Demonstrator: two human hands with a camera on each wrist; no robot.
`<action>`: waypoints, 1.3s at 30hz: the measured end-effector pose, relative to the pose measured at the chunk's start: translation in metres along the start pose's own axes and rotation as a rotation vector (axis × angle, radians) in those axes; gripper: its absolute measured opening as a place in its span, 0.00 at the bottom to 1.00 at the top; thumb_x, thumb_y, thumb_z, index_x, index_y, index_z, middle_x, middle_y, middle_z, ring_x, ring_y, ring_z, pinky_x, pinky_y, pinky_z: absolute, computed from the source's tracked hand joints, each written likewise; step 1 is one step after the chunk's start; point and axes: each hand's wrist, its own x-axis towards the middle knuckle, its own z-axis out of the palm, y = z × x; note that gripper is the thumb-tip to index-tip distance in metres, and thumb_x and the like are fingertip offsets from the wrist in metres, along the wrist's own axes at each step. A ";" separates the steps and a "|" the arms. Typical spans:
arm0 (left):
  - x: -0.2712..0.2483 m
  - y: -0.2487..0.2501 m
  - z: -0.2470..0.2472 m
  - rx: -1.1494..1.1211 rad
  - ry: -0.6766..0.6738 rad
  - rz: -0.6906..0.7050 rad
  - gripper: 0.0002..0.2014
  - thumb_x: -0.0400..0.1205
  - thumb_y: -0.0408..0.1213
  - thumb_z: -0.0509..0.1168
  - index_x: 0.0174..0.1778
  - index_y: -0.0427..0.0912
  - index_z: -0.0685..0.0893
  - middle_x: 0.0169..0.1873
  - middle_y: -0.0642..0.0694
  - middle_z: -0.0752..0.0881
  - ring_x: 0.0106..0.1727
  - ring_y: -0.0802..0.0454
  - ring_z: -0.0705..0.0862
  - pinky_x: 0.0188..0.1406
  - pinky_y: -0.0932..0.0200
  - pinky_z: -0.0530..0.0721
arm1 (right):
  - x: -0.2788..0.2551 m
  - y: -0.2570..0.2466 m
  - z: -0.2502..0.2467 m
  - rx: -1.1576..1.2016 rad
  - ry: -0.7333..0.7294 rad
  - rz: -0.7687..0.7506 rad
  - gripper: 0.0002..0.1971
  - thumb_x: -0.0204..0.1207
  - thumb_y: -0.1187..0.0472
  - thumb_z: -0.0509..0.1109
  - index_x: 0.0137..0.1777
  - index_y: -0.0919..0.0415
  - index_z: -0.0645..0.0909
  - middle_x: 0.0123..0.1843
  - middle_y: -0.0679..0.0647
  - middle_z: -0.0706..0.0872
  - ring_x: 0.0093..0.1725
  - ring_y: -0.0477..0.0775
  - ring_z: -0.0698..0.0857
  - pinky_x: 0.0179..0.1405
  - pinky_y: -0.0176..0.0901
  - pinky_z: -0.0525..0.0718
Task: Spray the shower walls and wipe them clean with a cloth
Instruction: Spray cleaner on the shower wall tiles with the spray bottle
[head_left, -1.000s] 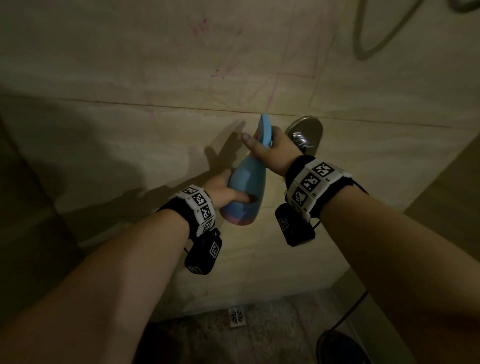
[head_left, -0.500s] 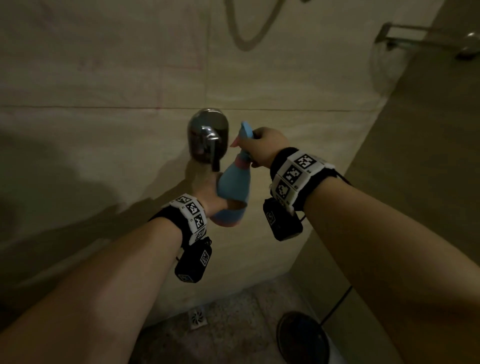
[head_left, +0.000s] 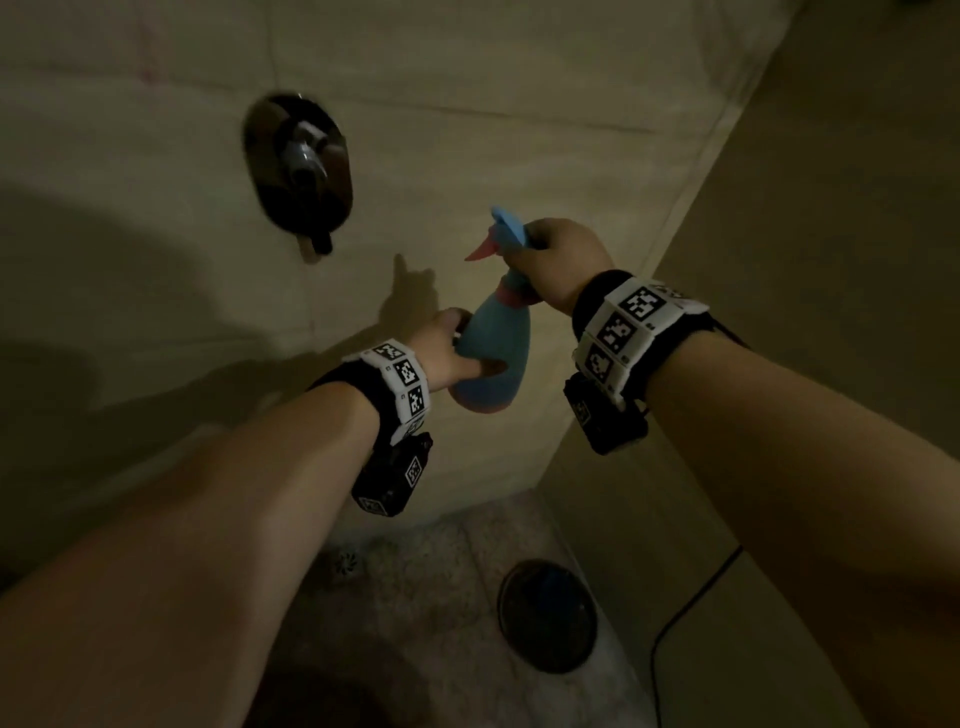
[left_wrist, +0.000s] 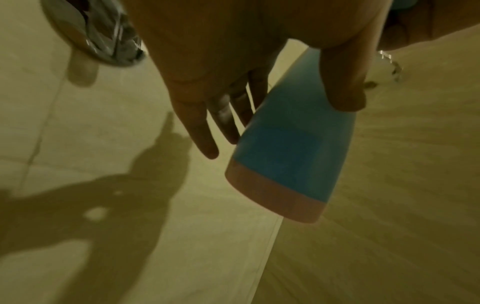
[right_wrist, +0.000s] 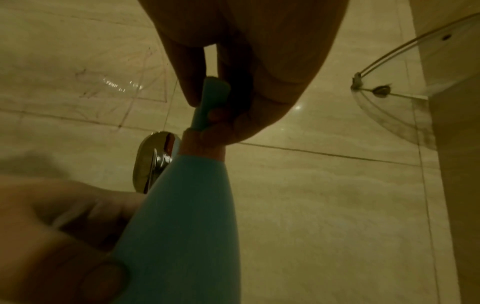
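Spray bottle (head_left: 493, 358), blue with a pink base band and pink collar, is held up in front of the beige shower wall (head_left: 467, 104), near the corner and lower right of the chrome mixer valve (head_left: 298, 166). Right hand (head_left: 558, 262) is curled around its neck and blue spray head; the pink trigger points toward the wall. Left hand (head_left: 447, 348) steadies the lower body, thumb across the near side and fingers (left_wrist: 205, 142) behind it, fairly straight as far as the blur allows. Below lie a floor drain (head_left: 345, 564) and a dark round object (head_left: 548, 616). A glass corner shelf (right_wrist: 405, 98) hangs at the right.
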 end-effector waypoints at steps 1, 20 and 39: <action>0.000 -0.004 0.008 0.011 -0.002 -0.003 0.32 0.75 0.41 0.73 0.72 0.38 0.68 0.67 0.40 0.77 0.65 0.41 0.78 0.51 0.57 0.75 | -0.002 0.009 0.003 -0.003 -0.015 0.000 0.20 0.82 0.46 0.60 0.53 0.63 0.83 0.43 0.59 0.87 0.46 0.58 0.87 0.51 0.53 0.85; 0.038 -0.150 0.144 0.191 -0.272 -0.035 0.33 0.74 0.44 0.73 0.73 0.39 0.69 0.70 0.40 0.76 0.67 0.42 0.78 0.63 0.50 0.80 | -0.025 0.182 0.132 0.039 -0.097 0.188 0.15 0.82 0.54 0.61 0.54 0.66 0.83 0.48 0.63 0.88 0.49 0.60 0.87 0.54 0.55 0.85; 0.087 -0.282 0.237 0.243 -0.380 -0.082 0.32 0.77 0.43 0.71 0.74 0.36 0.69 0.70 0.37 0.76 0.69 0.39 0.77 0.65 0.49 0.78 | -0.021 0.303 0.259 0.075 -0.111 0.292 0.10 0.82 0.56 0.62 0.51 0.59 0.83 0.37 0.52 0.83 0.36 0.48 0.81 0.38 0.41 0.77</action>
